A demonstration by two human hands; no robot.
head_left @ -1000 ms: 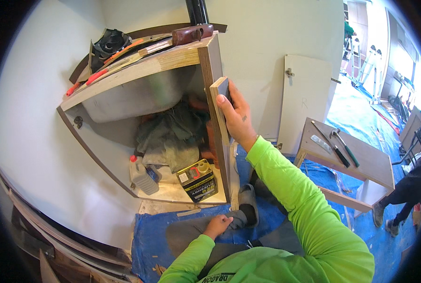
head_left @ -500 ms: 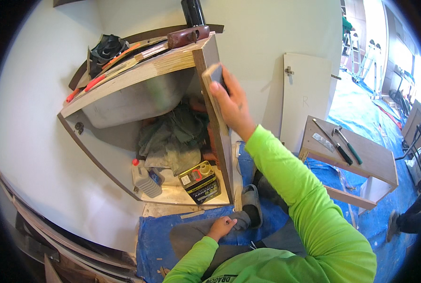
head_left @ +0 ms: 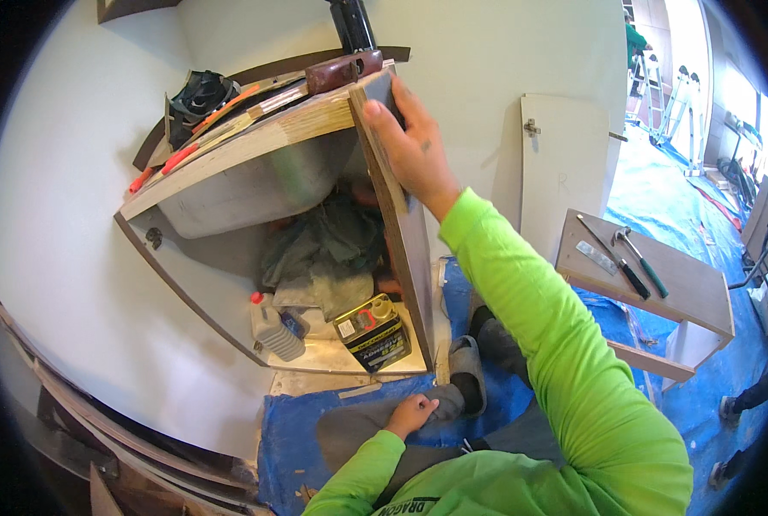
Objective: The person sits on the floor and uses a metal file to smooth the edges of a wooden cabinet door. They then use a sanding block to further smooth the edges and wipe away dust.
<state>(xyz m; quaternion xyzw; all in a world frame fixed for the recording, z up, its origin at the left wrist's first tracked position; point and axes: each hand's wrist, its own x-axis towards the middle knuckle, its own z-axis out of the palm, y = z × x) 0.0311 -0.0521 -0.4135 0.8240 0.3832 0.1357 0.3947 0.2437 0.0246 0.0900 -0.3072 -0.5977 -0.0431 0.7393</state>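
Observation:
My right hand [head_left: 414, 146] is at the upper front corner of the wooden cabinet [head_left: 405, 232], its thumb on the near side and fingers on the far side. It grips a wooden block with a grey face [head_left: 381, 93], which lies along the side panel's front edge and partly blends with it. My left hand [head_left: 411, 414] rests on my grey trouser leg with its fingers curled. Whether anything is in it is hidden. Inside the cabinet, below a metal sink basin [head_left: 246, 193], are dark cloths [head_left: 323, 245], a white jug with a red cap [head_left: 276, 331] and a black and yellow can [head_left: 373, 335].
On the cabinet top lie a brown hand plane [head_left: 342, 72], orange-handled tools [head_left: 180, 159] and a black strapped item [head_left: 201, 96]. To the right, a hammer [head_left: 644, 262] and a saw [head_left: 620, 265] lie on an overturned drawer-like box [head_left: 685, 284]. A white door panel [head_left: 560, 163] leans on the wall.
My right hand has shifted slightly up and left, and the block, earlier tilted out from the panel, now lies against its edge. My left hand stays on my leg. The view has shifted slightly.

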